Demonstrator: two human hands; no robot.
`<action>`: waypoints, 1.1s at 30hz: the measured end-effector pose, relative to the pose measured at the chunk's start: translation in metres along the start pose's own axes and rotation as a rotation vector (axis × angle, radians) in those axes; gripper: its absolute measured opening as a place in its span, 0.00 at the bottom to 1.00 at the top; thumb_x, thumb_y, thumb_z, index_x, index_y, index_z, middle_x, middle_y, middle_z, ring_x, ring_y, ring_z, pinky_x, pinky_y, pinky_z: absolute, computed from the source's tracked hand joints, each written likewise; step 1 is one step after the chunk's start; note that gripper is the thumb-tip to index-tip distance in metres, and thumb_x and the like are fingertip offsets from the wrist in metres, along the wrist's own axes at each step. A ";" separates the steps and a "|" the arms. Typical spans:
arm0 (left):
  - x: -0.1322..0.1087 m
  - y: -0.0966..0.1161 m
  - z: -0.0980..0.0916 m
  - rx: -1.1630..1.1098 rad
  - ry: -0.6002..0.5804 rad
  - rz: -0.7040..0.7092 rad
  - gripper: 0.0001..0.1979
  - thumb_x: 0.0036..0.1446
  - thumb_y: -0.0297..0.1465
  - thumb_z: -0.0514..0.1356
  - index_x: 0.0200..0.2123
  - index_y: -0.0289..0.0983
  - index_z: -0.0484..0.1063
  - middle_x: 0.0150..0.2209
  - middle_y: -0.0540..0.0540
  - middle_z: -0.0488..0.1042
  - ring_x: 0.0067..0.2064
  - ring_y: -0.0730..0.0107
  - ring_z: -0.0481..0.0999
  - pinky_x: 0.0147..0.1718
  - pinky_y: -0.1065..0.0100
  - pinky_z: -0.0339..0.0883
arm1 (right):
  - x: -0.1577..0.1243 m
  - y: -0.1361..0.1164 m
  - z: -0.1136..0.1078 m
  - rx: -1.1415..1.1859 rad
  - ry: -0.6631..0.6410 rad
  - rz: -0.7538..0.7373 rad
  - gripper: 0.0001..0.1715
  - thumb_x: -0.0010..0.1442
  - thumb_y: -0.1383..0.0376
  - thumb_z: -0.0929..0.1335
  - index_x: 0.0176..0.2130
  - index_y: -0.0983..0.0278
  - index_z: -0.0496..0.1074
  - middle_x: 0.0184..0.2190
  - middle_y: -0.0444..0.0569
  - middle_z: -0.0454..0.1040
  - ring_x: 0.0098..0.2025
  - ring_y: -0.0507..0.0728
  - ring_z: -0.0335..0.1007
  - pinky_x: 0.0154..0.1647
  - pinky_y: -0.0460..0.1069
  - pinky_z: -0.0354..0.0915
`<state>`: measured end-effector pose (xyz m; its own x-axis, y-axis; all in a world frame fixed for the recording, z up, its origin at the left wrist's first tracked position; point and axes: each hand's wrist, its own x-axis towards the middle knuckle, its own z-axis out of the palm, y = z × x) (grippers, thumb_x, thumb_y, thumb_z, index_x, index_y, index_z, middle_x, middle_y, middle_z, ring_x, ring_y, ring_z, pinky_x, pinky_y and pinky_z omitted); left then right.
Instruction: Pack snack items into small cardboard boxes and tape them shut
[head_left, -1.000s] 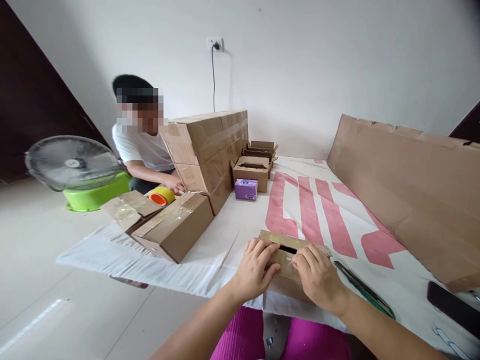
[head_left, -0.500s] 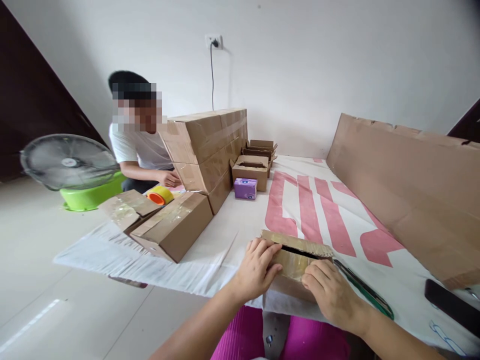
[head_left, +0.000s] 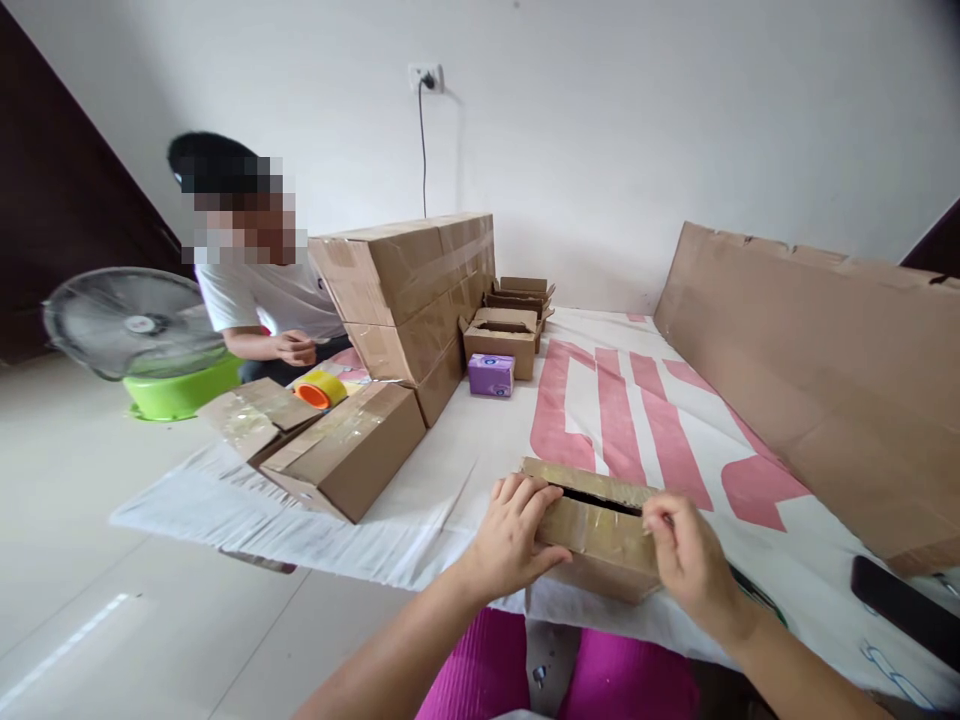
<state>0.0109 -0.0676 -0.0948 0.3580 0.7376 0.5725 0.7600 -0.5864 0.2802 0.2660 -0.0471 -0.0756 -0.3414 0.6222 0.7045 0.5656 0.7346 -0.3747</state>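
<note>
A small cardboard box (head_left: 600,545) with tape on its top lies at the table's near edge, a dark narrow gap running between its top flaps. My left hand (head_left: 514,535) grips its left end, fingers bent over the top and thumb against the near side. At the right end, my right hand (head_left: 690,560) is closed, its thumb and fingers pinching the box's top corner by the gap. Whether a bit of tape is in that pinch I cannot make out. Mostly hidden behind my right wrist lies a green-edged tool (head_left: 761,595).
Stacked taped cartons (head_left: 420,290) stand left of centre, with a purple box (head_left: 491,375) and open cartons (head_left: 501,340) alongside. Yellow tape (head_left: 321,388) rests near two boxes (head_left: 345,445). A co-worker (head_left: 262,300) sits beyond. Large cardboard (head_left: 810,380) and a phone (head_left: 904,610) are right.
My right hand has shifted from the near top flap to the box's right end. The gap's right end looks flatter. The co-worker has leaned left, hand drawn back from the cartons.
</note>
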 end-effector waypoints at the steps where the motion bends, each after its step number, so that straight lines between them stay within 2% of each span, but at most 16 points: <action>1: -0.001 0.000 0.000 0.002 0.002 0.006 0.35 0.50 0.51 0.64 0.54 0.35 0.64 0.46 0.37 0.70 0.45 0.53 0.67 0.44 0.53 0.64 | 0.001 0.007 -0.004 -0.015 0.038 0.095 0.04 0.66 0.67 0.59 0.39 0.60 0.62 0.31 0.47 0.69 0.33 0.54 0.67 0.34 0.50 0.66; 4: -0.006 0.003 -0.001 0.025 0.053 0.046 0.32 0.52 0.47 0.64 0.54 0.34 0.63 0.46 0.37 0.70 0.46 0.53 0.68 0.44 0.53 0.63 | 0.003 0.022 -0.015 0.030 0.056 0.279 0.07 0.65 0.60 0.62 0.42 0.60 0.63 0.35 0.49 0.70 0.36 0.55 0.69 0.37 0.50 0.67; 7: -0.016 0.009 -0.005 0.037 0.177 0.139 0.24 0.57 0.40 0.63 0.53 0.35 0.64 0.44 0.38 0.72 0.47 0.55 0.69 0.46 0.54 0.62 | 0.004 0.027 -0.018 0.093 0.025 0.340 0.12 0.63 0.57 0.64 0.45 0.60 0.63 0.39 0.50 0.71 0.36 0.54 0.68 0.38 0.51 0.68; 10: -0.028 0.018 -0.014 -0.068 0.233 0.248 0.16 0.61 0.40 0.58 0.47 0.36 0.67 0.37 0.42 0.74 0.42 0.59 0.71 0.44 0.55 0.63 | 0.005 0.028 -0.019 0.107 -0.007 0.365 0.19 0.62 0.57 0.65 0.51 0.60 0.61 0.41 0.50 0.72 0.36 0.53 0.68 0.37 0.51 0.69; 12: -0.033 0.024 -0.020 -0.177 0.160 0.240 0.13 0.65 0.40 0.52 0.38 0.37 0.68 0.31 0.44 0.74 0.36 0.63 0.71 0.39 0.58 0.64 | 0.009 0.027 -0.019 0.085 -0.034 0.323 0.28 0.62 0.59 0.66 0.59 0.58 0.56 0.38 0.48 0.72 0.35 0.54 0.68 0.37 0.51 0.70; 14: -0.033 0.027 -0.025 -0.230 0.024 0.170 0.14 0.66 0.37 0.48 0.33 0.38 0.68 0.27 0.46 0.73 0.31 0.66 0.71 0.35 0.62 0.64 | 0.015 0.024 -0.019 0.029 -0.112 0.214 0.29 0.62 0.62 0.66 0.61 0.56 0.56 0.37 0.46 0.71 0.37 0.54 0.69 0.39 0.52 0.69; 17: -0.024 0.028 -0.030 -0.192 -0.134 0.054 0.10 0.65 0.31 0.49 0.36 0.38 0.69 0.28 0.46 0.74 0.30 0.67 0.73 0.32 0.66 0.64 | 0.028 0.014 -0.014 -0.049 -0.284 -0.007 0.21 0.61 0.67 0.67 0.53 0.55 0.66 0.40 0.48 0.70 0.42 0.56 0.68 0.43 0.53 0.69; 21: 0.002 0.027 -0.035 -0.087 -0.190 -0.098 0.08 0.63 0.26 0.52 0.39 0.39 0.70 0.32 0.49 0.75 0.32 0.69 0.75 0.31 0.70 0.66 | 0.044 0.001 0.002 -0.139 -0.366 -0.165 0.12 0.62 0.71 0.64 0.44 0.60 0.71 0.37 0.49 0.71 0.40 0.57 0.67 0.41 0.54 0.67; 23: 0.017 0.025 -0.033 0.026 -0.203 -0.144 0.06 0.61 0.26 0.54 0.38 0.40 0.71 0.34 0.49 0.74 0.35 0.68 0.75 0.34 0.69 0.67 | 0.050 0.000 0.008 -0.181 -0.389 -0.168 0.10 0.64 0.71 0.62 0.38 0.62 0.72 0.33 0.49 0.71 0.38 0.57 0.67 0.40 0.54 0.66; 25: 0.029 0.020 -0.027 0.135 -0.207 -0.193 0.08 0.59 0.26 0.57 0.41 0.40 0.71 0.40 0.47 0.73 0.42 0.65 0.74 0.38 0.67 0.68 | 0.056 0.000 0.012 -0.201 -0.428 -0.142 0.12 0.64 0.72 0.60 0.35 0.62 0.71 0.33 0.48 0.71 0.38 0.57 0.66 0.40 0.53 0.64; 28: 0.039 0.009 -0.015 0.199 -0.231 -0.237 0.11 0.58 0.25 0.58 0.44 0.41 0.71 0.50 0.46 0.70 0.49 0.63 0.72 0.43 0.66 0.68 | 0.065 0.004 0.016 -0.197 -0.556 -0.098 0.12 0.63 0.74 0.60 0.34 0.63 0.70 0.34 0.48 0.71 0.38 0.56 0.66 0.41 0.51 0.62; 31: 0.040 0.000 -0.006 0.202 -0.287 -0.208 0.07 0.62 0.26 0.55 0.37 0.41 0.73 0.42 0.49 0.74 0.44 0.66 0.73 0.40 0.67 0.68 | 0.073 0.009 0.022 -0.189 -0.722 -0.031 0.10 0.62 0.73 0.61 0.33 0.63 0.69 0.33 0.47 0.72 0.37 0.54 0.67 0.38 0.48 0.61; 33: 0.038 -0.003 -0.003 0.222 -0.301 -0.183 0.09 0.63 0.27 0.54 0.33 0.40 0.72 0.36 0.50 0.74 0.40 0.67 0.73 0.38 0.68 0.68 | 0.077 0.011 0.027 -0.192 -0.776 -0.003 0.08 0.61 0.72 0.62 0.33 0.63 0.68 0.32 0.47 0.72 0.36 0.53 0.68 0.36 0.47 0.60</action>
<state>0.0207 -0.0386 -0.0714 0.3235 0.9075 0.2680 0.9127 -0.3740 0.1646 0.2263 0.0160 -0.0418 -0.7279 0.6832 0.0587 0.6594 0.7209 -0.2131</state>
